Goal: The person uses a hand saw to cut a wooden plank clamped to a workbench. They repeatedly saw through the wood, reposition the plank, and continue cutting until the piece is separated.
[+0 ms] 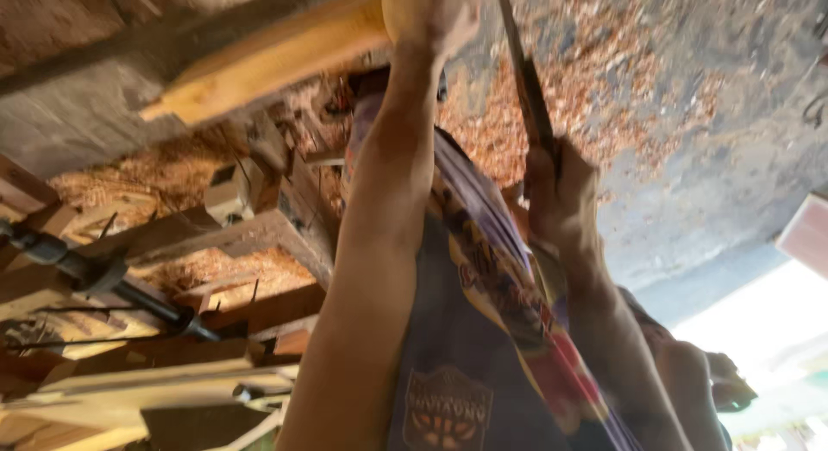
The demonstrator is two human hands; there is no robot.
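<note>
While two hands (431,15) (561,192) hold one blade (528,89).

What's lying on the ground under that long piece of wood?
Under the wooden beam lie heaps of orange wood shavings on grey ground. The left hand grips the beam's end, hiding what sits right below it. The right hand holds a long blade.

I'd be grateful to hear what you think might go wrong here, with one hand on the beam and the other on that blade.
1. The left hand grips the beam close to the blade; a slip could cut it.
2. The picture is blurred, so the right hand may be swinging fast and could miss.
3. Wood shavings cover the floor, so footing may be poor.
</note>
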